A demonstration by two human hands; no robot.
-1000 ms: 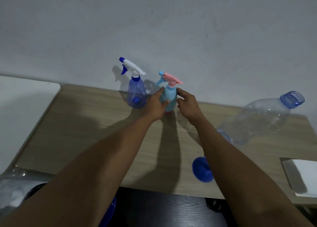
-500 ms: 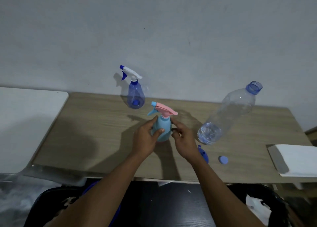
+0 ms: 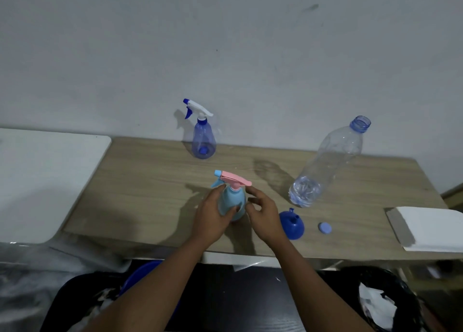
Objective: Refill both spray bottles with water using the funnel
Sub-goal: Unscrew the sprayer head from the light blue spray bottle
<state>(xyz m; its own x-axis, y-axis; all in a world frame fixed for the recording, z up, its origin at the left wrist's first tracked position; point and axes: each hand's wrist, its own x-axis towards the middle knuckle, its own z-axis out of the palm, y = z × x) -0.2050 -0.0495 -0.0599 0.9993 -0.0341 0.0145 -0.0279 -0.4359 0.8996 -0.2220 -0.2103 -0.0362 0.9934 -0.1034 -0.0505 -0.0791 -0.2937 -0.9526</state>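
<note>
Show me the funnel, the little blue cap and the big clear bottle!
funnel [image 3: 292,227]: head view, on its wide blue cone.
little blue cap [image 3: 325,228]: head view, on its flat top.
big clear bottle [image 3: 328,161]: head view, on the middle of its clear body.

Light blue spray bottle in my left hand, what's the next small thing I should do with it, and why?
Probably bring the right hand to the pink trigger head and start twisting it off while the left hand grips the light blue spray bottle. The head closes the neck, so the funnel, lying on the table beside that hand, cannot go in yet.
</note>
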